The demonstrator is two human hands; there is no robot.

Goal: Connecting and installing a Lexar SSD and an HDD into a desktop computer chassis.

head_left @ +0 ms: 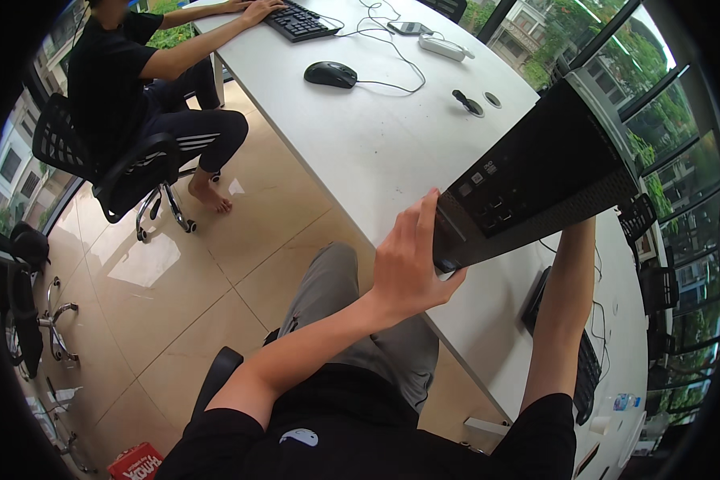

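Observation:
A black desktop computer case (536,168) is tilted over the right part of the white table (352,144). Its front panel has several ports and faces me. My left hand (408,272) is closed around the near lower end of the case, with its thumb along the bottom edge and fingers on the side. My right forearm reaches up to the case's underside, and the hand itself is hidden behind it. Whether the case touches the tabletop I cannot tell. A black keyboard (588,372) lies beside my right forearm, partly covered by it.
A wired black mouse (330,74), a phone (409,28) and a white power strip (444,49) lie on the far table. At the far left a person sits in a wheeled chair (64,144), hands at another keyboard (300,22). A clear bottle (622,402) stands at the right.

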